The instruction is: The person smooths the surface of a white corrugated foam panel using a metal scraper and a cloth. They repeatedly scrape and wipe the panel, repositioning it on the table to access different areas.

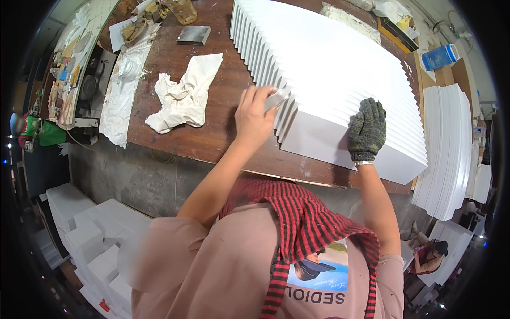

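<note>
A grey-floored workshop surrounds a broad brown wooden bench [220, 119] with a worn, spotted top, and on it lies a large stack of glossy white panels [329, 64], its two sides stepped into thin parallel ridges and its near corner close to the bench's front edge. White box-like blocks [111, 234] stand on the lower level, nearer the person and to the left of that stack, while a bundle of long white boards [443, 149] stands just to its right. A crumpled off-white cloth [183, 98] lies left of the stack, apart from it. The right hand [369, 127], in a dark green knitted glove, rests flat on the stack's near right part, fingers extended and gripping nothing. The bare left hand [254, 119] is at the stack's left ridges, its fingers and thumb narrowed around a small, flat, pale grey piece [276, 100]; whether this touches a ridge cannot be told. Uneven pressure from the gloved palm could slide the upper layers out of line, especially if the smooth faces slip easily. Should the piece tilt or catch between ridges, it might chip or scratch a thin edge, and the ungloved fingertips, so close, could get scraped.
</note>
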Tool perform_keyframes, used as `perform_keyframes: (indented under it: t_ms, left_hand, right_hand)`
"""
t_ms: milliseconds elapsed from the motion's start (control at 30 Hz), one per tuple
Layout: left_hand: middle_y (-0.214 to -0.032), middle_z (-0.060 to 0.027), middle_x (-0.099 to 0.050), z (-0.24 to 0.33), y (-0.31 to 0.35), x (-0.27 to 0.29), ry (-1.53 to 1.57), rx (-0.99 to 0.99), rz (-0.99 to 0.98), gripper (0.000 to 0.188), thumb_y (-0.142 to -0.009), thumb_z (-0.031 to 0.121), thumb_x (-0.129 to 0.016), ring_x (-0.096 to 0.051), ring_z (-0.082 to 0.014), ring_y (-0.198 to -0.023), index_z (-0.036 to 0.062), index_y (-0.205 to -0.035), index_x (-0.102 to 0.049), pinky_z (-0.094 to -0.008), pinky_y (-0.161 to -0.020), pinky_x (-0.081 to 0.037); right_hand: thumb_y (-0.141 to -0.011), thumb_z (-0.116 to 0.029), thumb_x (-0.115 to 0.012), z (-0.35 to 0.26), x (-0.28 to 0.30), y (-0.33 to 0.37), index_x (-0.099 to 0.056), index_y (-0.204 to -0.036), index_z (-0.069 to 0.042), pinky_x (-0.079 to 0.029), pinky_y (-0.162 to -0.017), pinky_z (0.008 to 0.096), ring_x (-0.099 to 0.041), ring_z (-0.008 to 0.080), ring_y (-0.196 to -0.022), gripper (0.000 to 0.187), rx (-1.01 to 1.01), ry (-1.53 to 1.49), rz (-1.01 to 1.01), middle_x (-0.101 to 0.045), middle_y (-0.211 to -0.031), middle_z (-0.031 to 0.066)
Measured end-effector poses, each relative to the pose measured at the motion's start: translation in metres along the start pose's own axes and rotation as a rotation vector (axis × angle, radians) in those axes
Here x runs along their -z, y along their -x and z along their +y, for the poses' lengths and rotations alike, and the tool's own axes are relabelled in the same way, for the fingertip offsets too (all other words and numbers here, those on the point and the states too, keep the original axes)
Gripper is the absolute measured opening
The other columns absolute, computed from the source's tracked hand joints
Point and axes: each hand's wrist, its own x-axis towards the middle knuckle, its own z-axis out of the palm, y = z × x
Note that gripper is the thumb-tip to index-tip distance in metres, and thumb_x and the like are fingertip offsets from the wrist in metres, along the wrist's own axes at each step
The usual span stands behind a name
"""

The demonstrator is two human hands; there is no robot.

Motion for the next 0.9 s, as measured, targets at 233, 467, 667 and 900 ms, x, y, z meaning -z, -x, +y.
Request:
perform_keyframes:
  t_ms: [233, 467, 667, 900]
  left_hand:
    - [-0.109, -0.0121, -0.059, 0.01, -0.006, 0.014, -0.044, 0.13, -0.27, 0.039, -0.081, 0.004, -0.072, -0.058, -0.0361, -0.107, 0.0087, -0.117, -0.059, -0.0477, -0.086, -0.05]
    - [-0.109, -0.0125, -0.058, 0.005, -0.03, 0.009, 0.028, -0.127, -0.055, 0.038, -0.08, 0.004, -0.072, -0.058, -0.0369, -0.105, 0.0078, -0.116, -0.059, -0.0467, -0.083, -0.051]
    - [-0.11, -0.0131, -0.06, -0.001, -0.021, 0.01, 0.034, 0.12, -0.244, 0.041, -0.08, 0.004, -0.073, -0.06, -0.0362, -0.108, 0.0067, -0.118, -0.058, -0.0468, -0.087, -0.05]
    - [-0.112, -0.0138, -0.061, -0.007, -0.03, 0.004, 0.079, 0.052, -0.156, 0.04, -0.082, 0.005, -0.073, -0.06, -0.0368, -0.108, 0.0067, -0.118, -0.057, -0.0481, -0.09, -0.049]
  right_hand:
    - [-0.1, -0.02, -0.048, -0.002, 0.002, -0.002, -0.067, -0.126, -0.004, -0.033, -0.119, 0.0499, -0.052, 0.0358, -0.134, 0.036, 0.016, 0.015, 0.017, -0.063, -0.136, 0.0163]
    - [-0.098, -0.022, -0.047, -0.002, 0.001, 0.0, -0.066, -0.129, -0.006, -0.032, -0.12, 0.0509, -0.051, 0.0356, -0.136, 0.04, -0.014, -0.016, 0.01, -0.061, -0.138, 0.0167]
    - [-0.099, -0.023, -0.046, -0.003, 0.003, -0.001, -0.065, -0.129, -0.004, -0.032, -0.12, 0.0511, -0.051, 0.0356, -0.136, 0.04, 0.0, -0.016, 0.027, -0.061, -0.138, 0.0173]
    - [-0.098, -0.023, -0.047, -0.002, 0.002, -0.002, -0.066, -0.129, -0.005, -0.032, -0.12, 0.0509, -0.051, 0.0361, -0.136, 0.04, -0.002, -0.033, 0.014, -0.062, -0.138, 0.0165]
